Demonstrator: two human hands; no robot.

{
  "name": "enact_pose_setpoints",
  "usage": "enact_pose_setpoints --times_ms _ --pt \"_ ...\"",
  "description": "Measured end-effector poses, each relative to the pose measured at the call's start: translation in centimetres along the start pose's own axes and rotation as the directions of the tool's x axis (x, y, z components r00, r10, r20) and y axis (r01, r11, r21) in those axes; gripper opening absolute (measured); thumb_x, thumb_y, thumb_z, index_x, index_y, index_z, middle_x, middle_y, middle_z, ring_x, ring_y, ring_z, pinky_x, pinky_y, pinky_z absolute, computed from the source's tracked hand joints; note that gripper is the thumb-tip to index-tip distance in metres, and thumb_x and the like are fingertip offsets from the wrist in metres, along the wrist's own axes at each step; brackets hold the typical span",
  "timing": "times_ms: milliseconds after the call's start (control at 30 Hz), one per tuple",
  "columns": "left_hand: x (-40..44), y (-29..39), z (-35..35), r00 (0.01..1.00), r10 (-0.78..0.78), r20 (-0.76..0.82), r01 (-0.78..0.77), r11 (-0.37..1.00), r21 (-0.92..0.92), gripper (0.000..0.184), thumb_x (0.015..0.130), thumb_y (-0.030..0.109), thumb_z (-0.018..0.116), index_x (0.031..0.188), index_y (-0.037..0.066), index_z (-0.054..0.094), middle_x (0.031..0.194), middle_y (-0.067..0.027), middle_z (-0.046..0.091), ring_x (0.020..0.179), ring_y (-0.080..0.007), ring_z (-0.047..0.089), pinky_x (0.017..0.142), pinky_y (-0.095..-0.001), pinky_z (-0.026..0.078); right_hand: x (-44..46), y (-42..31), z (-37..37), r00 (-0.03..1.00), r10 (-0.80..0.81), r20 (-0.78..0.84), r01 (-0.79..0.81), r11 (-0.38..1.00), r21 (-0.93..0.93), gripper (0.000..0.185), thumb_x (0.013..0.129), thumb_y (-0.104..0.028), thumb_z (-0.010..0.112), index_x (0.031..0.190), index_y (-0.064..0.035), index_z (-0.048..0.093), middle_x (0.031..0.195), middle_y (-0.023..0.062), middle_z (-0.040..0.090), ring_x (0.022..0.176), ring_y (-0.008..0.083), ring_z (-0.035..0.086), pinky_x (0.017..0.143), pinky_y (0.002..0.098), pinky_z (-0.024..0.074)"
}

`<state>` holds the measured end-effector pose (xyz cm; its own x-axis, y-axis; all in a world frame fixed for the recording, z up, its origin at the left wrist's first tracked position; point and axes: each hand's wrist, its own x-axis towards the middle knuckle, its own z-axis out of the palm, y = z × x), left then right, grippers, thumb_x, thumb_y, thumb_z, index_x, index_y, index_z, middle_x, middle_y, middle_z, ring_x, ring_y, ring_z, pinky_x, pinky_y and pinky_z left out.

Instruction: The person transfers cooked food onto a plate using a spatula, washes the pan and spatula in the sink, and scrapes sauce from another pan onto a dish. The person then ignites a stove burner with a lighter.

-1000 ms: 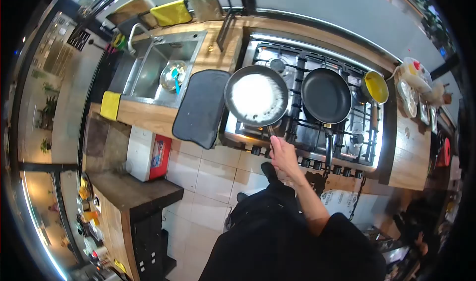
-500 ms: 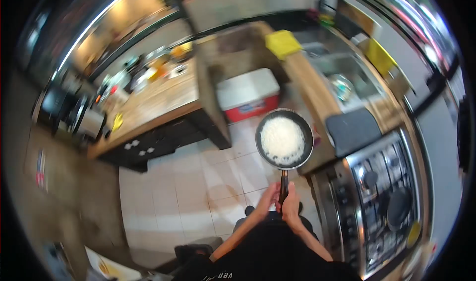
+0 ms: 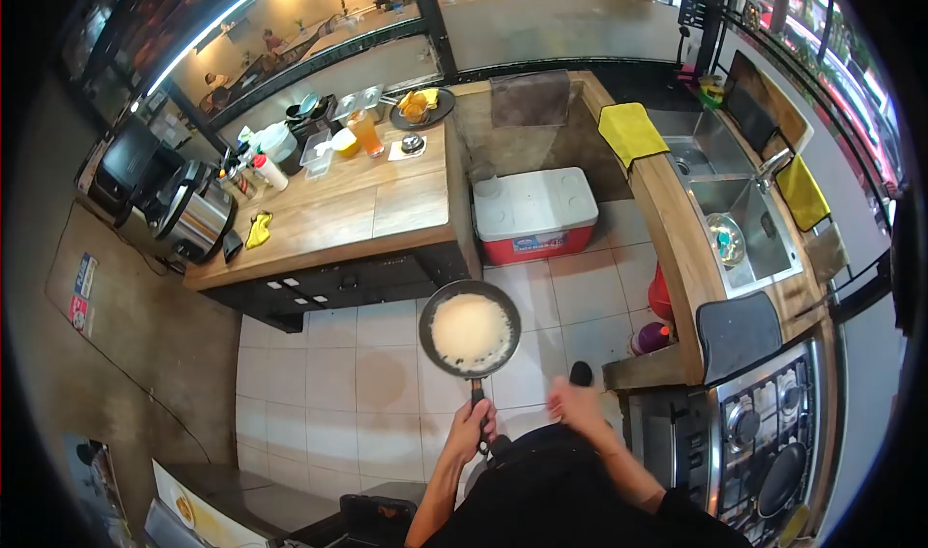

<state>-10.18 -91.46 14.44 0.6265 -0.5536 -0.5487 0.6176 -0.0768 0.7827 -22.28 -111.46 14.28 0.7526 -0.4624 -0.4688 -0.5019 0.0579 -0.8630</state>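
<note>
Pan (image 3: 425,330) off the stove (image 3: 768,430), past the tabletop's (image 3: 387,200) front edge; pale layer (image 3: 471,330) spread, not out yet. Your left hand (image 3: 470,426) pinches the handle (image 3: 479,400); right hand (image 3: 578,406) grip blurred, can't tell.

Left hand (image 3: 471,429) covers part of the handle (image 3: 478,391). Right hand (image 3: 577,405) is slightly blurred. Stove (image 3: 768,418) runs out of frame at bottom. Label (image 3: 538,243) on cooler (image 3: 535,203): small print illegible.

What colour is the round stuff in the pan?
Pale cream. The stuff in the pan shows best in the head view.
</note>
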Motion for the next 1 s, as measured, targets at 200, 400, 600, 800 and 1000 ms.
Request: enact_pose_setpoints --times_ms 200,400,600,800,1000 --pt "4.6 2.0 2.7 0.982 -0.141 -0.127 0.129 0.987 -0.098 0.022 0.094 0.021 0.057 0.080 0.009 0.046 0.060 0.0030 0.041 0.040 -0.0039 0.033 0.034 -0.0210 0.024 8.0 -1.4 -27.4 0.635 -0.258 -0.728 0.074 0.958 -0.275 0.022 0.091 -0.022 0.059 0.092 -0.0009 0.066 0.084 0.0157 0.068 0.080 0.0238 0.065 0.072 0.0380 0.0489" --pt "9.2 4.3 11.5 0.961 -0.151 -0.233 0.139 0.988 -0.068 0.020 0.091 0.017 0.062 0.080 0.007 0.048 0.059 0.0025 0.043 0.040 -0.0044 0.035 0.035 -0.0216 0.026 23.2 15.1 -54.9 0.330 -0.215 -0.919 -0.586 0.716 -0.378 0.046 0.086 -0.038 0.061 0.101 0.0059 0.057 0.101 0.0248 0.061 0.096 0.0390 0.059 0.082 0.0483 0.0472" --pt "12.3 6.9 18.1 0.964 -0.134 -0.229 0.127 0.991 -0.042 0.017 0.091 0.016 0.062 0.083 0.006 0.051 0.058 0.0029 0.041 0.040 -0.0049 0.035 0.035 -0.0220 0.026 30.4 29.4 -59.0 0.604 0.267 -0.751 -0.730 0.563 -0.387 0.059 0.076 -0.039 0.067 0.106 0.0115 0.060 0.107 0.0302 0.062 0.104 0.0403 0.061 0.087 0.0437 0.0511" --pt "14.9 7.6 20.9 0.962 -0.126 -0.242 0.130 0.991 0.000 0.015 0.091 0.014 0.060 0.084 0.005 0.051 0.058 0.0026 0.041 0.040 -0.0056 0.035 0.035 -0.0225 0.026 31.1 28.0 -56.5 0.523 0.433 -0.734 -0.706 0.703 -0.088 0.074 0.074 -0.051 0.068 0.112 0.0106 0.051 0.113 0.0292 0.059 0.103 0.0385 0.062 0.090 0.0417 0.0502" --pt "16.0 7.3 21.0 0.977 -0.106 -0.187 0.109 0.994 0.006 0.015 0.092 0.013 0.059 0.084 0.003 0.051 0.058 0.0014 0.043 0.040 -0.0062 0.037 0.035 -0.0227 0.028 31.3 25.5 -55.8 0.399 0.468 -0.789 -0.606 0.780 0.156 0.099 0.068 -0.071 0.065 0.112 0.0166 0.050 0.116 0.0306 0.057 0.111 0.0419 0.057 0.098 0.0416 0.0435"
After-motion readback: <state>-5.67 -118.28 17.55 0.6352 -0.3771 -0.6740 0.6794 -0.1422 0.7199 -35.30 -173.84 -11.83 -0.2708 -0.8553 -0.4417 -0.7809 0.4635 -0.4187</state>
